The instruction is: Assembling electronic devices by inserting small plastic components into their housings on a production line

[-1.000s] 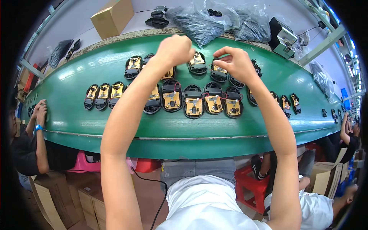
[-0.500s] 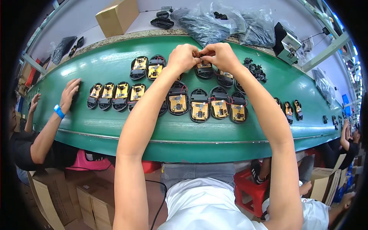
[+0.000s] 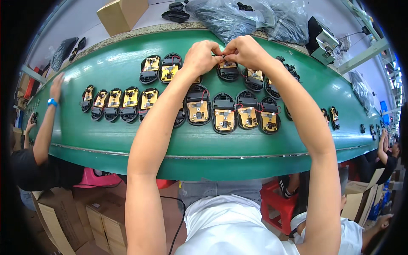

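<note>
My left hand [image 3: 201, 58] and my right hand [image 3: 245, 53] meet over the far part of the green work surface. Both are closed, their fingertips pinched together at the far end of a black oval housing [image 3: 228, 73] with a tan circuit board. Whatever sits between the fingertips is too small and covered to make out. Just right of this housing lies a similar open housing [image 3: 254, 80]. Nearer to me stand several more, among them a housing with a red wire [image 3: 198, 106] and one beside it [image 3: 224, 114]. My left forearm partly covers others.
More housings [image 3: 114, 104] line up at left. A pile of small black parts [image 3: 292, 73] lies beyond my right forearm. Plastic bags [image 3: 225, 19], a cardboard box [image 3: 121, 16] and a metal-fronted device [image 3: 323, 44] stand along the back. At left is a co-worker's hand [image 3: 56, 87].
The co-worker's hand at left has moved away from the row, and another housing now shows at the row's left end. My hands stay pinched at the same housing; the view has shifted slightly.
</note>
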